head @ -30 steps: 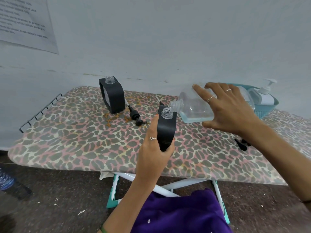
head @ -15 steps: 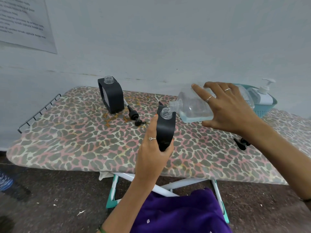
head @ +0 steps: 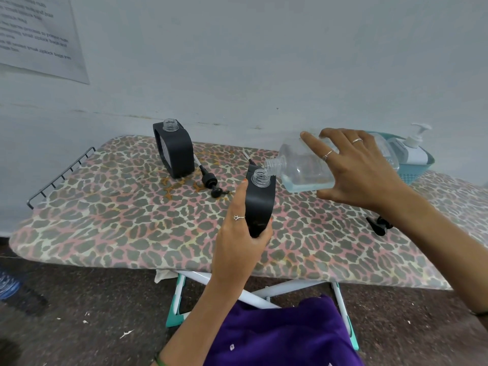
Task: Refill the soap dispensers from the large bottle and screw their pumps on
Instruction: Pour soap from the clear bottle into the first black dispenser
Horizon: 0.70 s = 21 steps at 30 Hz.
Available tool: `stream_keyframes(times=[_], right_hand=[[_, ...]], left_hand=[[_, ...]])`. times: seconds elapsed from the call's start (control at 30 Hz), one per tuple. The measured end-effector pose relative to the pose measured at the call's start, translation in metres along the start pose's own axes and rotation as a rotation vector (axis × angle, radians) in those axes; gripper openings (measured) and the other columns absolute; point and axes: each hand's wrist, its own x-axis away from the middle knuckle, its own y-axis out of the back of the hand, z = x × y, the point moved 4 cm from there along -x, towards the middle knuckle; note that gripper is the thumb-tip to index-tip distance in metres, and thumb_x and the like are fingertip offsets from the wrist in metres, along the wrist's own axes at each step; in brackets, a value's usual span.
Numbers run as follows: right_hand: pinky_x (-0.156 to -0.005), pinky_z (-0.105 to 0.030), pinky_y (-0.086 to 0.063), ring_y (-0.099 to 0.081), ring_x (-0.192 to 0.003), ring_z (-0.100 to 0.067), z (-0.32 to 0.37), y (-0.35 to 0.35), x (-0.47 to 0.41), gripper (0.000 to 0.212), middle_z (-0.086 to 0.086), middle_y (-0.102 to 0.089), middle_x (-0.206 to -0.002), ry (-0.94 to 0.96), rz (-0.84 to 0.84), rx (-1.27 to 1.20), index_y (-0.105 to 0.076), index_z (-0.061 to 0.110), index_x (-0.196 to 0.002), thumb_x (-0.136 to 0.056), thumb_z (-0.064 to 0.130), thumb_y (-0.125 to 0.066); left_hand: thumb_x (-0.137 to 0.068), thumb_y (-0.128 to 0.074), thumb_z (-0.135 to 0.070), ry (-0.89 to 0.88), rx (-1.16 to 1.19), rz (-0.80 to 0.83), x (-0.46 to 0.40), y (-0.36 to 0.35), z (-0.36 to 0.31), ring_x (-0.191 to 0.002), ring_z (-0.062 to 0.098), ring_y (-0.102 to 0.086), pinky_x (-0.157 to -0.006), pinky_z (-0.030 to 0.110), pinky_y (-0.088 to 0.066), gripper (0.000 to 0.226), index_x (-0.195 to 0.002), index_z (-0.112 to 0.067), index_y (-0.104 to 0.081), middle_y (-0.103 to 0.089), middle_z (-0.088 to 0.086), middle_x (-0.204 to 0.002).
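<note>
Head view: left hand [head: 239,241] grips black rectangular soap dispenser [head: 260,204]; right hand [head: 361,170] holds tilted clear large bottle [head: 303,167], mouths meeting. Pouring step underway; next needs steeper tilt.

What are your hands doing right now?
Left hand grips black dispenser. Right hand tips large bottle, neck at dispenser mouth. Nothing in the way.

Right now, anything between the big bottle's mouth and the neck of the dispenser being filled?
Nothing visible. The large bottle, tipped by the right hand, has its mouth right at the open neck of the dispenser that the left hand holds. Both loose pumps lie aside on the board.
</note>
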Motion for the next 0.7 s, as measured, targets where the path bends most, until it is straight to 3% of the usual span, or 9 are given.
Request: stream_keyframes(times=[0.7], right_hand=[[-0.096, -0.059, -0.037, -0.051, -0.114, -0.044, -0.0007, -0.0009, -0.0004, 0.109, -0.022, -0.051, -0.126, -0.002, 0.013, -0.007, -0.034, 0.017, -0.145, -0.053, 0.043, -0.085]], left_hand=[[-0.081, -0.074, -0.026, -0.011, -0.007, -0.004, -0.0001, 0.0007, -0.0009, -0.099, 0.016, -0.064, -0.073, 0.028, -0.059, 0.087, -0.148, -0.025, -0.018, -0.054, 0.008, -0.129]])
